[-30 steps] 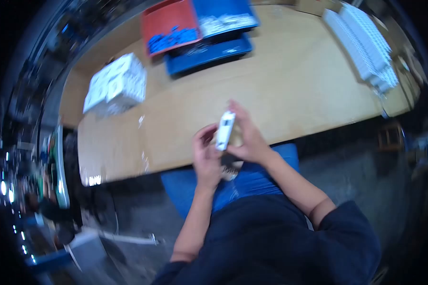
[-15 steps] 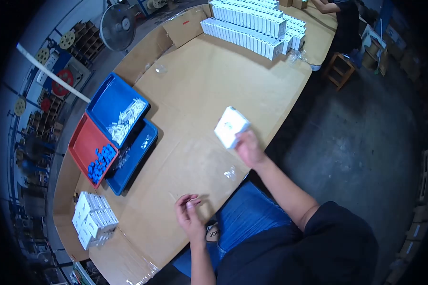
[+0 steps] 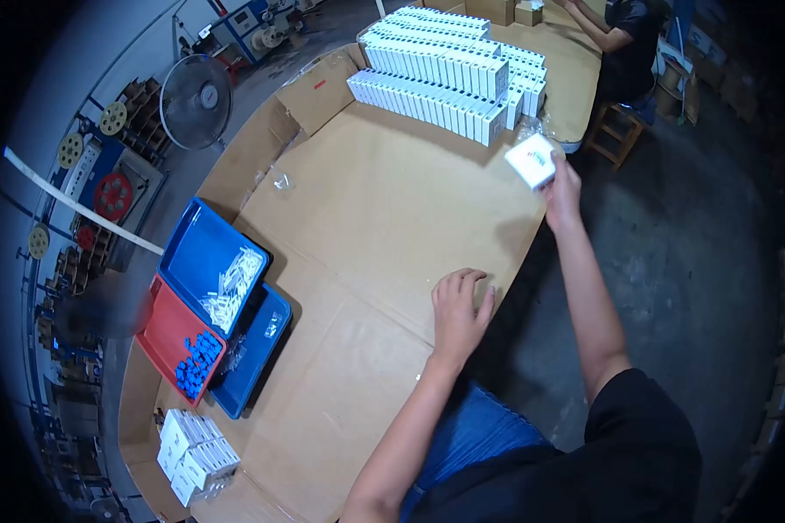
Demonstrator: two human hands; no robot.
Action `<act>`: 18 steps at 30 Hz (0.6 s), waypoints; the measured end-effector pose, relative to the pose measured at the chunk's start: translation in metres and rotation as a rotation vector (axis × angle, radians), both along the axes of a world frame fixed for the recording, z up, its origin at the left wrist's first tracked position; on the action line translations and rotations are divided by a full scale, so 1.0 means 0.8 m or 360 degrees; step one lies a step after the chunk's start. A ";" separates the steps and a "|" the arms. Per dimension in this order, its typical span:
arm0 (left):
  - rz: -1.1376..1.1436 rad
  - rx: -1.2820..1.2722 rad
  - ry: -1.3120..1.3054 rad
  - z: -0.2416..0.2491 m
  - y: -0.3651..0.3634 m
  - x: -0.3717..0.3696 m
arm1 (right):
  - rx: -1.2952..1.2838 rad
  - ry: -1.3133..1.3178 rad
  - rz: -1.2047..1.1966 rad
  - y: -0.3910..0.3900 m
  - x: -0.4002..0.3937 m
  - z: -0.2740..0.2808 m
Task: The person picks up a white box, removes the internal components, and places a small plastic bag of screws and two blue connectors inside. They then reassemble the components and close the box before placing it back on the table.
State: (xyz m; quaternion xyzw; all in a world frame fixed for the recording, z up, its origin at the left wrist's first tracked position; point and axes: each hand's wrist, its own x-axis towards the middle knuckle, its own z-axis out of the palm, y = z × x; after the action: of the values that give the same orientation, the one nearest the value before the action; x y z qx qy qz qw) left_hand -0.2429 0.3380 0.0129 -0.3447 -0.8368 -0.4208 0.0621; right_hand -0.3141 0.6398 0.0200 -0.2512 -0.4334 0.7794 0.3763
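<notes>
1 white box (image 3: pixel 530 161) in right hand (image 3: pixel 563 190) grip; left hand (image 3: pixel 459 310) flat, open on table (image 3: pixel 384 209).

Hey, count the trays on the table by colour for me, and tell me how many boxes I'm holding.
Blue trays: 2
Red tray: 1
Trays in total: 3
Box in the right hand: 1
Left hand: 0, it lies flat on the table.
</notes>
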 end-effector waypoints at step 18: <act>0.0062 -0.0259 0.0023 -0.023 0.021 -0.019 | 0.0919 -0.0796 -0.0284 0.303 -0.326 0.063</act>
State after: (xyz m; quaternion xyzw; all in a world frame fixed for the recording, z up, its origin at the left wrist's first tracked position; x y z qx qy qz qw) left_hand -0.2581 0.3547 -0.0059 -0.3353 -0.8743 -0.3477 0.0483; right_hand -0.5747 0.8825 0.0706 -0.3537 -0.6897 0.5043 0.3806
